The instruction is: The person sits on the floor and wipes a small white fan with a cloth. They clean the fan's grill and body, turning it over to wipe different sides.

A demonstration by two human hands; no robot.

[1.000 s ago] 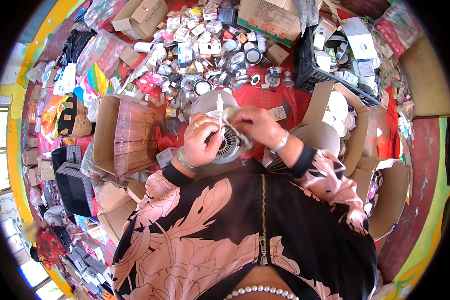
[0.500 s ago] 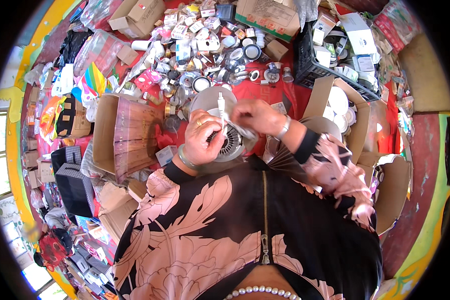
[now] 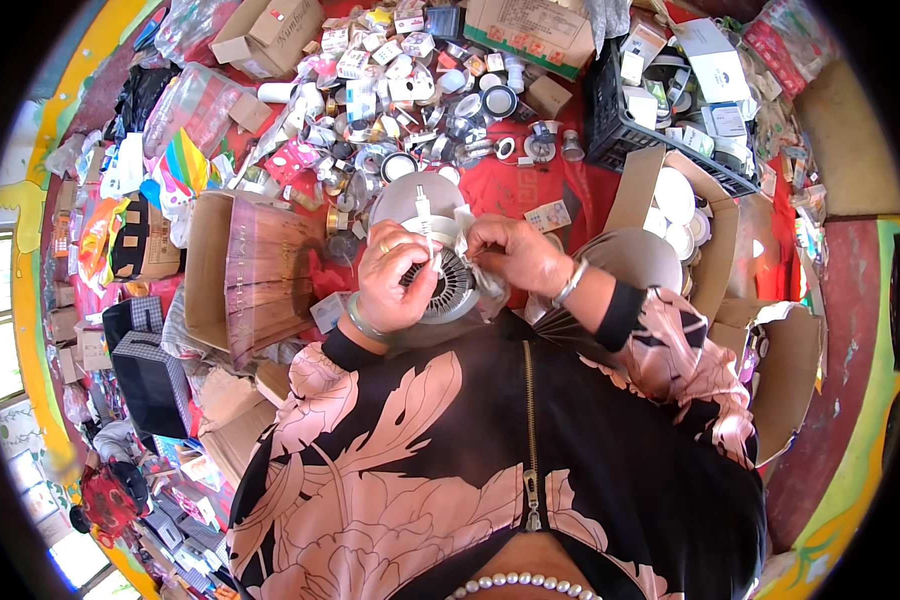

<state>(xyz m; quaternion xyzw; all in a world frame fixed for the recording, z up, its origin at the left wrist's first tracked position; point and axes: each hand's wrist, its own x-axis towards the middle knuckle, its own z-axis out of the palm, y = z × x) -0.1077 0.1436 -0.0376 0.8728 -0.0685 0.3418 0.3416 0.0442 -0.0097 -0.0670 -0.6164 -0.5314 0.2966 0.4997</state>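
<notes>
My left hand [image 3: 395, 283] is closed in a pinch on a slim white plug-like piece [image 3: 423, 207] that points away from me. Just right of it, my right hand [image 3: 523, 254] grips a crumpled greyish-white cloth [image 3: 488, 287], one end of it sticking up by the fingertips. Between and beneath both hands is a round white lamp housing [image 3: 458, 292] with dark radial fins. My left hand covers its left part, and I cannot tell whether the white piece is joined to it.
Beyond my hands, a heap of loose lamps and small boxes [image 3: 400, 90] covers red cloth. Open cartons stand at left [image 3: 270, 270] and right [image 3: 638, 190], the right one holding white discs. A black crate [image 3: 610, 140] full of lamp parts sits at far right.
My right hand, blurred before, has come slightly lower and now shows clearly pinching the cloth. My left hand and the white piece have shifted a little to the left.
</notes>
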